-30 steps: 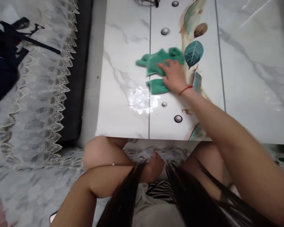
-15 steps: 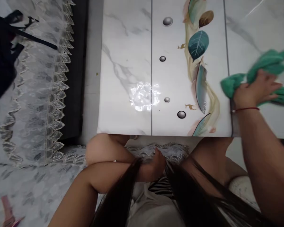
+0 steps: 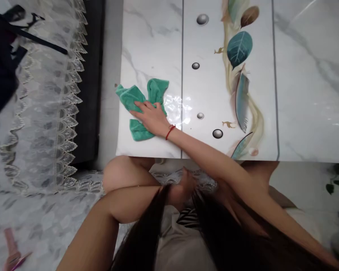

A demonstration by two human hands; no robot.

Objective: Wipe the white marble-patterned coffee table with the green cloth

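Near left corner of the table (image 3: pixel 313 94): green cloth (image 3: pixel 156 90), bunched, just in from the edge. Right hand (image 3: pixel 151 120) lies flat on top of it, fingers extended and slightly apart, pressing down, not clamped. Red string bracelet (image 3: pixel 170 131) on that wrist. Glare patch (image 3: pixel 175 105) just beside the cloth. Left hand (image 3: pixel 183 190) is below the table edge, partly behind hair (image 3: pixel 141 233); can't tell its grip. Left forearm (image 3: pixel 130 203) sits against the knee (image 3: pixel 121 173). Lace cloth (image 3: pixel 42 113) lies off to the left, apart from the table.
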